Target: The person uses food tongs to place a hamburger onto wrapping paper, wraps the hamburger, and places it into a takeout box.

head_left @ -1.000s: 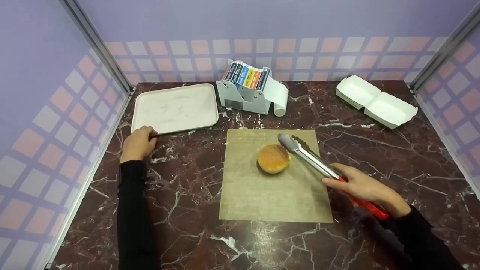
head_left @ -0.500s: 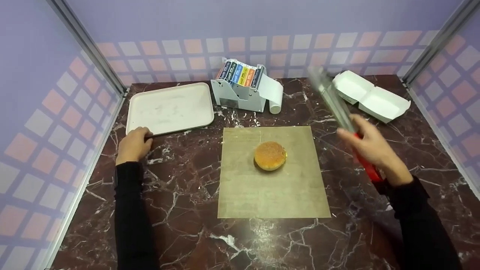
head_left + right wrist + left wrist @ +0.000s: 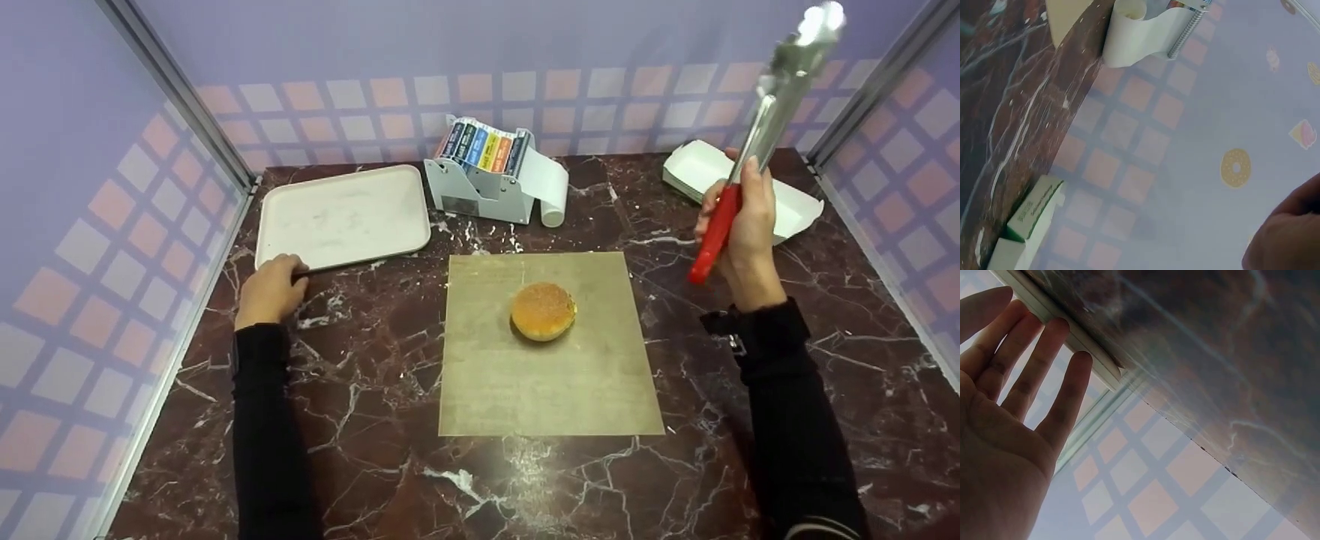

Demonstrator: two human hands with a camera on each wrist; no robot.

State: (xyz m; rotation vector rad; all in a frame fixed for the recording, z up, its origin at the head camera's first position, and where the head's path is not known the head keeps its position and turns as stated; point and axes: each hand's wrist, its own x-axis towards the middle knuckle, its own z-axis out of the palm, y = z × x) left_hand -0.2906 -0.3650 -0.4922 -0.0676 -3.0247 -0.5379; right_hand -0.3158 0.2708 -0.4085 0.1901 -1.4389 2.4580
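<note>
My right hand (image 3: 750, 232) grips a pair of metal tongs by its red handle (image 3: 720, 229). The tongs are raised at the right, their tips pointing up and away in front of the back wall. At the left, my left hand (image 3: 270, 291) rests at the near left corner of a pale tray (image 3: 352, 217). In the left wrist view its fingers (image 3: 1067, 391) are extended, with tips at the tray edge. A burger with a browned top bun (image 3: 544, 311) sits on a square sheet of tan paper (image 3: 547, 397), away from both hands.
A label dispenser (image 3: 480, 187) with colored rolls and a hanging white strip stands at the back middle. An unfolded white box (image 3: 697, 169) lies back right, partly behind the right hand. Walls (image 3: 525, 45) close off the back and sides of the dark marbled table (image 3: 360, 472).
My right hand has lifted the tongs from beside the burger up and to the right, turning their tips upward. The left hand stays at the tray corner.
</note>
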